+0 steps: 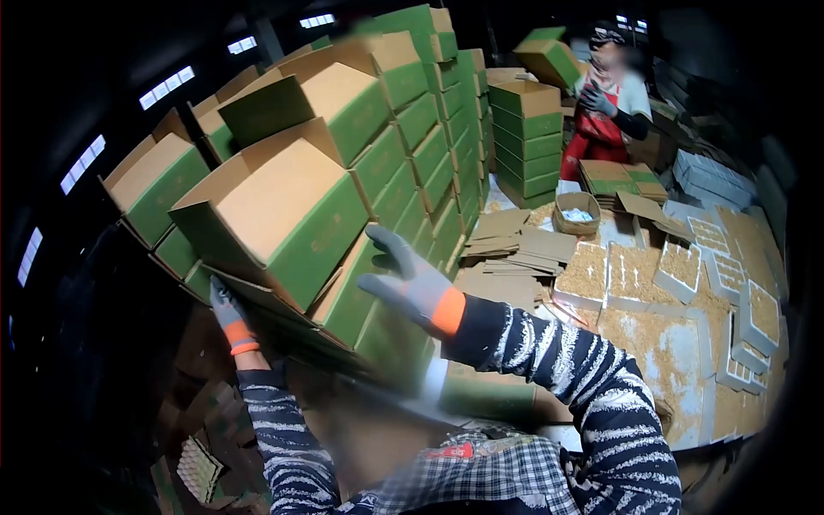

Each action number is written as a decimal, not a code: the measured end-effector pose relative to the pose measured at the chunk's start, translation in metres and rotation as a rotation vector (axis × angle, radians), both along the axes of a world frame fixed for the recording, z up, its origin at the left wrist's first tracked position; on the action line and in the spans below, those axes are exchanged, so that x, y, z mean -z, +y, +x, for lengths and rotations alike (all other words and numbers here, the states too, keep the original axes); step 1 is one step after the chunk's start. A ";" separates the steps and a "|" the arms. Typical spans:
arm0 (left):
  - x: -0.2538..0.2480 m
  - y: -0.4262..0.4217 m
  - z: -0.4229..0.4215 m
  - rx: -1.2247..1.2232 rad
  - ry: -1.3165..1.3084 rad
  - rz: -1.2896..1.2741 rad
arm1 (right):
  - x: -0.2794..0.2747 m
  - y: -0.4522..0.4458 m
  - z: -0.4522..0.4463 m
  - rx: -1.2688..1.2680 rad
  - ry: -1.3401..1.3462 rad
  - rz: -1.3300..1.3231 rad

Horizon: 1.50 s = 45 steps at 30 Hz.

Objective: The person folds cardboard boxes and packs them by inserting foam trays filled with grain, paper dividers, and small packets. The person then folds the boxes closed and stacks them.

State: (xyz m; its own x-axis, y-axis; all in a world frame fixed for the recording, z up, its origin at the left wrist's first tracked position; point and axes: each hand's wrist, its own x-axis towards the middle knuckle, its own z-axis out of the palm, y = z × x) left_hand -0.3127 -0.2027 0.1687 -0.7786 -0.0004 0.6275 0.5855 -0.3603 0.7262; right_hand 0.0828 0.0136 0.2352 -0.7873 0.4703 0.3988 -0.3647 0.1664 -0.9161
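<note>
My right hand (410, 279), in a grey glove with an orange cuff, is open beside the front stack, its thumb and fingers spread. Close to it is the green side of an open-topped cardboard box (322, 236), brown inside and tilted on top of the stack. My left hand (230, 313), gloved the same way, has its fingers stretched upward against the lower left edge of the stack, under that box. Its palm side is partly hidden, and I see nothing wrapped in its fingers. More green boxes (382, 176) are stacked behind.
A person (608, 103) in a red apron stands at the back right near a tilted green box (551, 60). On the table at right are flat cardboard pieces (532, 253), a small carton (577, 213) and white trays of brown grains (631, 275). An egg tray (199, 469) lies low at left.
</note>
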 end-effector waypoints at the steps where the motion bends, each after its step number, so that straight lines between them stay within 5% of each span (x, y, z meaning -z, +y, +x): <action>1: 0.003 -0.010 0.009 -0.160 0.169 -0.175 | 0.020 0.016 0.015 0.052 0.073 0.135; 3: -0.025 0.003 0.124 -0.926 0.521 -0.480 | 0.083 0.056 0.046 0.387 0.052 0.432; 5: -0.021 0.033 0.242 -0.883 0.654 -0.324 | 0.181 0.092 0.079 0.703 -0.216 0.642; 7: 0.028 0.054 0.312 -0.233 0.961 -0.340 | 0.267 0.082 0.125 0.732 -0.751 0.634; 8: 0.037 0.070 0.342 0.331 1.070 -0.544 | 0.300 0.063 0.152 0.592 -0.888 0.721; 9: 0.050 0.101 0.371 0.523 1.072 -0.743 | 0.326 0.043 0.178 0.440 -1.015 0.804; 11: 0.138 0.162 0.390 0.596 0.916 -0.907 | 0.345 0.002 0.219 0.203 -0.858 0.905; 15: 0.332 0.233 0.354 0.535 0.694 -1.372 | 0.364 0.003 0.248 0.112 -0.679 1.043; 17: 0.285 0.242 0.364 0.601 0.691 -1.659 | 0.352 0.029 0.257 -0.014 -0.627 0.806; 19: 0.243 0.269 0.350 0.917 0.441 -1.991 | 0.289 0.058 0.261 0.360 -0.605 0.923; 21: 0.177 0.265 0.351 0.867 0.648 -1.616 | 0.208 0.079 0.271 0.756 -0.572 0.956; 24: 0.074 0.250 0.387 0.700 0.957 -1.370 | 0.148 0.094 0.278 0.992 -0.606 1.016; 27: 0.086 0.246 0.393 0.644 1.085 -1.337 | 0.182 0.097 0.282 0.883 -0.559 1.121; 30: 0.068 0.248 0.385 0.966 0.866 -1.382 | 0.192 0.082 0.294 0.926 -0.308 1.138; 34: 0.052 0.270 0.363 1.035 0.907 -1.721 | 0.163 0.085 0.318 0.703 -0.220 0.999; 37: 0.056 0.285 0.347 0.977 0.422 -1.482 | 0.139 0.085 0.319 0.558 -0.053 0.777; 39: 0.082 0.292 0.389 0.906 0.033 -0.739 | 0.144 0.087 0.300 0.282 -0.422 0.694; 41: 0.118 0.290 0.401 1.006 0.300 -0.656 | 0.168 0.085 0.277 0.047 -0.767 0.606; 43: 0.099 0.284 0.429 1.079 0.948 -0.748 | 0.193 0.079 0.268 0.450 -0.402 0.890; 44: 0.109 0.285 0.427 1.185 0.928 -0.900 | 0.195 0.084 0.271 0.604 -0.438 0.993; 45: 0.121 0.281 0.422 1.286 0.904 -1.058 | 0.169 0.082 0.279 0.634 -0.631 0.819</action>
